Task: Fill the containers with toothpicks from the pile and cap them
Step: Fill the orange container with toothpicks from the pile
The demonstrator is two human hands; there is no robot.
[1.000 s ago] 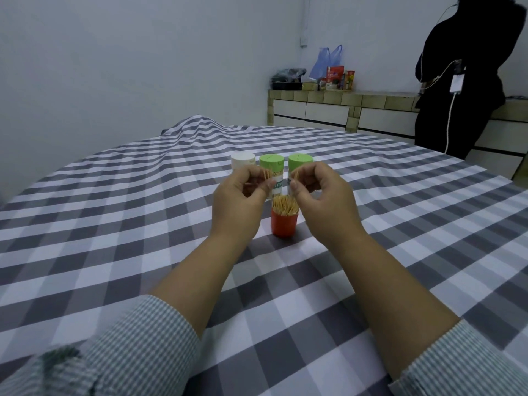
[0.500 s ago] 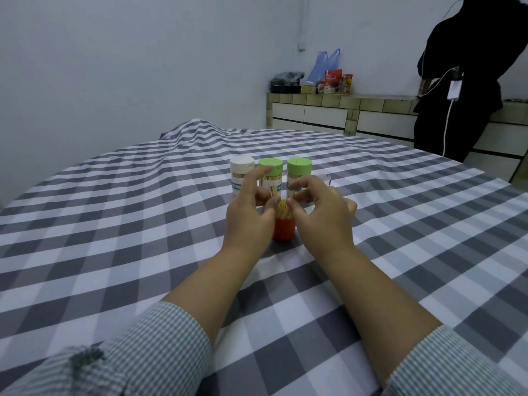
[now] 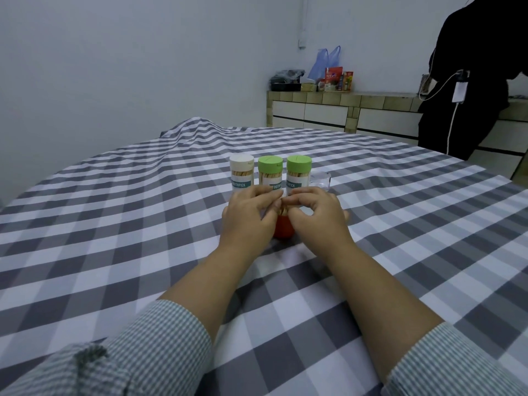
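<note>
We see both hands low on the checked tablecloth (image 3: 120,230), closed in around an orange container (image 3: 283,229) that stands upright between them. Our left hand (image 3: 249,215) curls its fingers against the container's left side and over the top. Our right hand (image 3: 317,214) does the same from the right, fingers bent. Fingertips of both nearly meet over a bundle of toothpicks (image 3: 285,209) sticking up out of the container mouth. We cannot tell if they pinch the toothpicks or only press them. Just beyond the hands stand three capped containers in a row: a white-capped container (image 3: 241,172) on the left, then a green-capped container (image 3: 270,174), then a second green-capped container (image 3: 298,173). Beyond our right hand lies a clear cap (image 3: 321,180).
</note>
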